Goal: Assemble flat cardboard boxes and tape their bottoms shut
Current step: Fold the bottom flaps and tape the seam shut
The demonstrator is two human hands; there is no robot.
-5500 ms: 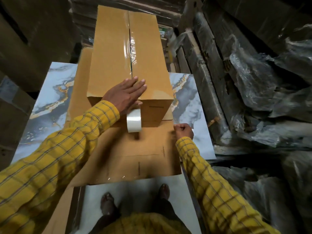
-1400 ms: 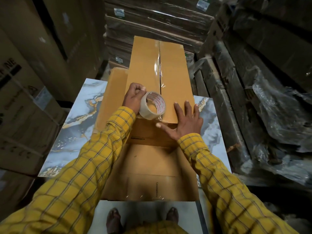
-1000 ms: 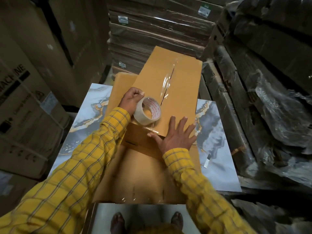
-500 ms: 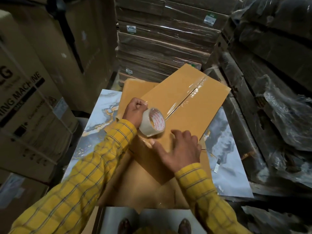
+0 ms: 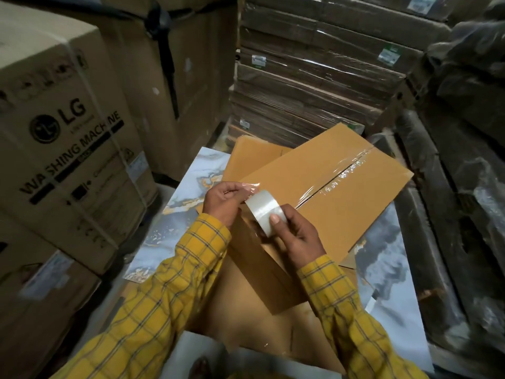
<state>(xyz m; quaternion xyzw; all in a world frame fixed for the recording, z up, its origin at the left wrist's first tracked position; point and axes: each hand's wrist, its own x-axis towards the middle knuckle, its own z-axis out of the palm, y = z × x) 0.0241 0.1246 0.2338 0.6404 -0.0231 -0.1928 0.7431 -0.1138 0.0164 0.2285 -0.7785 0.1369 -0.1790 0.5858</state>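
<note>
The right hand (image 5: pixel 297 233) grips the tape roll (image 5: pixel 263 212); the left hand (image 5: pixel 222 199) pinches its loose end. The box (image 5: pixel 349 203) edge lies just under both hands; big cartons (image 5: pixel 62 149) crowd the left hand's side.

Dim, warm light falls from overhead. It glares off the clear tape seam (image 5: pixel 345 173) beyond the right hand (image 5: pixel 296 233) and leaves the shadowed box side (image 5: pixel 262 266) below that hand dark. Cartons (image 5: pixel 62 149) left of the left hand (image 5: pixel 222 202) bow and smear with wide-angle blur; plastic-wrapped stacks (image 5: pixel 464 187) to the right sink into murk.
</note>
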